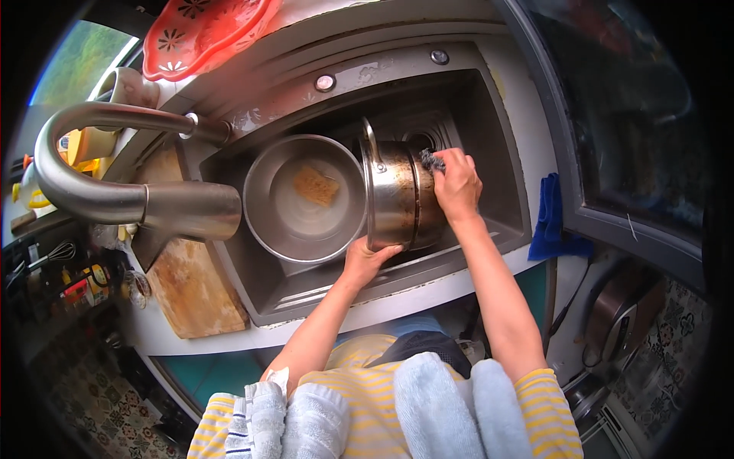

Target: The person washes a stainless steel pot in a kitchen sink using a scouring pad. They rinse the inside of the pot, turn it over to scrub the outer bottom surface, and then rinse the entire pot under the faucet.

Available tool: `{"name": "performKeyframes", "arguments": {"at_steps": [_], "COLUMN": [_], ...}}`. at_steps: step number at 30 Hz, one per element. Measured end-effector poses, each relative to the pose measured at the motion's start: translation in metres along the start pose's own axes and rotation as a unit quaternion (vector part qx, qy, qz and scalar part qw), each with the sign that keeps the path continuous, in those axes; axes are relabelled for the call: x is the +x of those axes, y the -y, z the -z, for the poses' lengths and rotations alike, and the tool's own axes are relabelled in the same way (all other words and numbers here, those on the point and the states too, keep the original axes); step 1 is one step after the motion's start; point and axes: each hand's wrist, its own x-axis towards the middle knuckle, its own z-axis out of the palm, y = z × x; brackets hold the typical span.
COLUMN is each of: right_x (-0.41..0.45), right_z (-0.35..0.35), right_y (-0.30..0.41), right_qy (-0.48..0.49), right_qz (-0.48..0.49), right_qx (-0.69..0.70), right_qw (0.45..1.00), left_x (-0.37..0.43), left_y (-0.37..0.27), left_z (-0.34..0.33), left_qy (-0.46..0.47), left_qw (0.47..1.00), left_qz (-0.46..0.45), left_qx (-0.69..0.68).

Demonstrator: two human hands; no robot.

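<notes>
A stained stainless steel pot (395, 195) lies tipped on its side in the sink (499, 166), its loop handle (371, 143) towards the back. My left hand (367, 259) grips the pot's rim at the near side, thumb along the outer wall. In my right hand (459, 182) is a dark steel wool scourer (432, 160), pressed against the browned wall near the base. Left of the pot, a steel basin (261, 195) holds cloudy water with a yellow sponge (316, 186) in it. The pot's inside is hidden from me.
A curved faucet (189, 209) reaches over the sink's left edge. Beside it lie a wooden cutting board (195, 292) and a dark blade (150, 244). A red plastic tray (200, 37) sits on the back ledge. To the right are a blue cloth (551, 224) and a dark-framed window panel (636, 229).
</notes>
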Motion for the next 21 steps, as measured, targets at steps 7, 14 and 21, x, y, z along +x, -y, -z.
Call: {"name": "performKeyframes", "arguments": {"at_steps": [7,14,21], "right_x": [-0.053,-0.07,-0.009], "right_z": [-0.007,0.0,-0.002], "right_y": [0.027,0.025,0.029], "right_qy": [0.029,-0.018,-0.001], "right_qz": [0.027,0.062,0.058], "right_qx": [0.048,0.064,0.006], "right_qw": [0.998,0.996,0.998], "left_x": [0.004,0.015,0.03], "left_y": [-0.012,-0.021,-0.024], "left_z": [0.001,0.006,0.0], "left_qy": [-0.025,-0.023,-0.003], "left_qw": [0.999,0.999,0.997], "left_qz": [-0.032,-0.017,-0.05], "left_qx": [-0.002,0.019,-0.055]}}
